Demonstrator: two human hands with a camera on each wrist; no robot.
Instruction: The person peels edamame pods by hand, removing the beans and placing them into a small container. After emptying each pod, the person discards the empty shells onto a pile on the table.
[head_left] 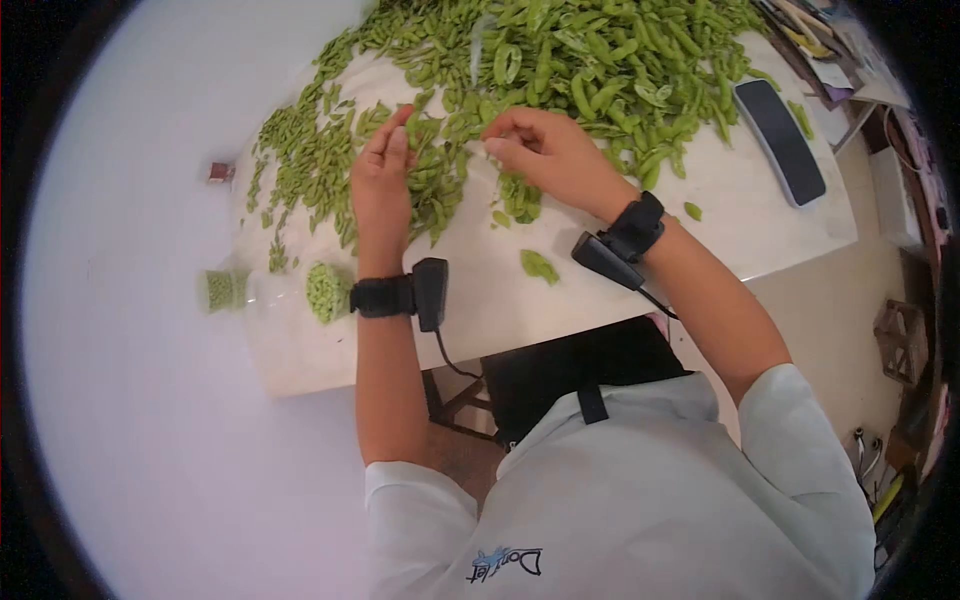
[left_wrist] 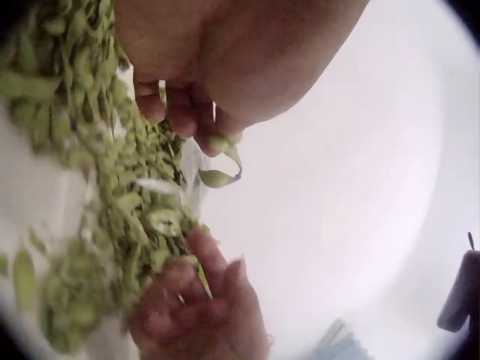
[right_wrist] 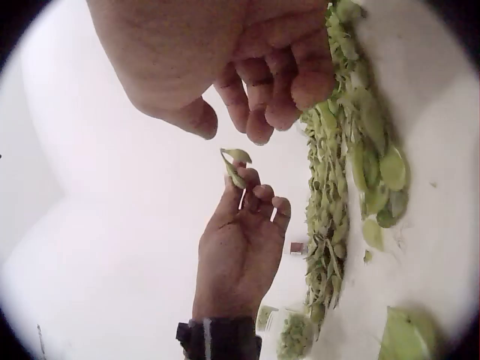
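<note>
Between thumb and forefinger my left hand (head_left: 382, 190) pinches a small green edamame pod (left_wrist: 217, 178), bent into two lobes joined at a narrow end. The right wrist view shows the same pod standing up from those fingertips. My right hand (head_left: 560, 160) is close by on the right, its fingers loosely bent and the thumb apart, with nothing visible in its grasp in the right wrist view. Both hands are over the near side of a large heap of edamame pods (head_left: 620, 70) spread on the white table (head_left: 450, 300).
A clear container of shelled green beans (head_left: 327, 292) stands near the left wrist. A phone (head_left: 780, 142) lies at the table's right side. One loose pod (head_left: 540, 266) is by the near edge. Tools (head_left: 805, 35) lie beyond the far right corner.
</note>
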